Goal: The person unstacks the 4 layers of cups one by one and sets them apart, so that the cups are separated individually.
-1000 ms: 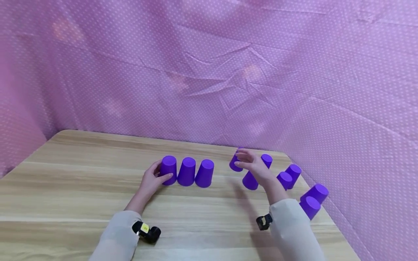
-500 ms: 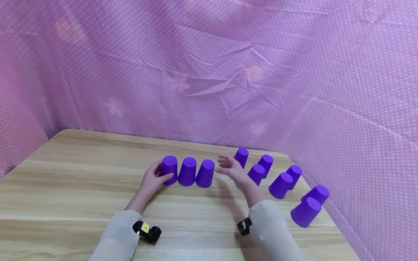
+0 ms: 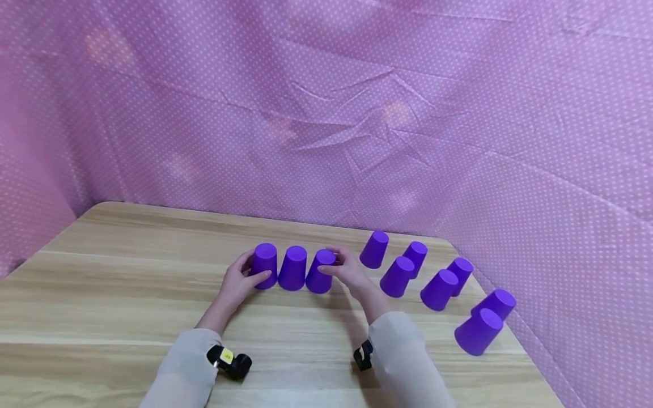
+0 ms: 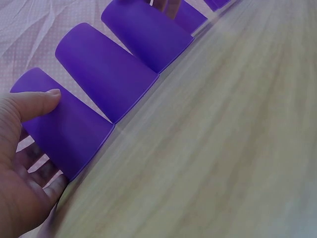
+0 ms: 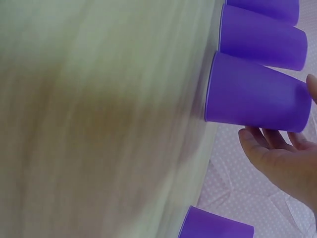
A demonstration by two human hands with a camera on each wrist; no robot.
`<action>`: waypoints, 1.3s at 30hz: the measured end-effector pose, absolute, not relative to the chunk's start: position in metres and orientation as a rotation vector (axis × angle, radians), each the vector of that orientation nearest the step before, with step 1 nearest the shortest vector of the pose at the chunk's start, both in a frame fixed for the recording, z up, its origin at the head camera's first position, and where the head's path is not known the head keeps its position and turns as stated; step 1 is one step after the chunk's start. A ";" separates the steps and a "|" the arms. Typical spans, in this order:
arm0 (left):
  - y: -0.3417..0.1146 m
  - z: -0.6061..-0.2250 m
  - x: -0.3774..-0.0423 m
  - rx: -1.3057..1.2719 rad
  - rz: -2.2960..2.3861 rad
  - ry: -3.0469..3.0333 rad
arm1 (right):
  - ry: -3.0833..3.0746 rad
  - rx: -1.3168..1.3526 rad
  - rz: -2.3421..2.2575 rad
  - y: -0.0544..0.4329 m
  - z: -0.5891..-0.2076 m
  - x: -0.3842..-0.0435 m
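Three purple cups stand upside down in a row on the wooden table, rims close together. My left hand [image 3: 237, 283] holds the left cup [image 3: 264, 259], thumb across its front and fingers behind, as the left wrist view shows. The middle cup [image 3: 293, 268] has no hand on it. At the row's other end, my right hand [image 3: 353, 276] grips the right cup [image 3: 317, 279] with the thumb on its near side. In the right wrist view, its fingers [image 5: 270, 139] lie along the side of that cup, and the thumb is partly cut off by the frame edge.
Several more upside-down purple cups stand to the right, among them a far cup [image 3: 374, 250] and a near cup [image 3: 477, 333]. Behind the table [image 3: 153, 249] hangs a pink dotted cloth [image 3: 326, 113]. A small black camera sits on each wrist.
My right hand has moved left from over the right-hand cups to the right cup of the row and taken hold of it. The left hand has stayed on its cup.
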State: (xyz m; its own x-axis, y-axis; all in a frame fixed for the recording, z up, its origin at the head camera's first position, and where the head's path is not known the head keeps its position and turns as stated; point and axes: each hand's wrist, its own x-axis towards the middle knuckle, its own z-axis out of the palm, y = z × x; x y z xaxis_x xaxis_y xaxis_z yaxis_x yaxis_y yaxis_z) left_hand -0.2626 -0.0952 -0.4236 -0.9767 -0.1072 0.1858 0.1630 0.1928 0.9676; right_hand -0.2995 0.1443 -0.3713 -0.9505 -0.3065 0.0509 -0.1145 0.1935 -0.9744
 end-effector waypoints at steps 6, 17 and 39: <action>-0.095 -0.423 -0.262 -0.055 -1.867 -2.252 | 2.300 -0.372 -1.875 0.139 -0.364 -0.292; -0.097 -0.423 -0.263 -0.028 -1.883 -2.258 | 2.345 -0.303 -1.910 0.154 -0.363 -0.291; -0.096 -0.422 -0.263 -0.019 -1.879 -2.277 | 2.322 -0.373 -1.956 0.234 -0.346 -0.253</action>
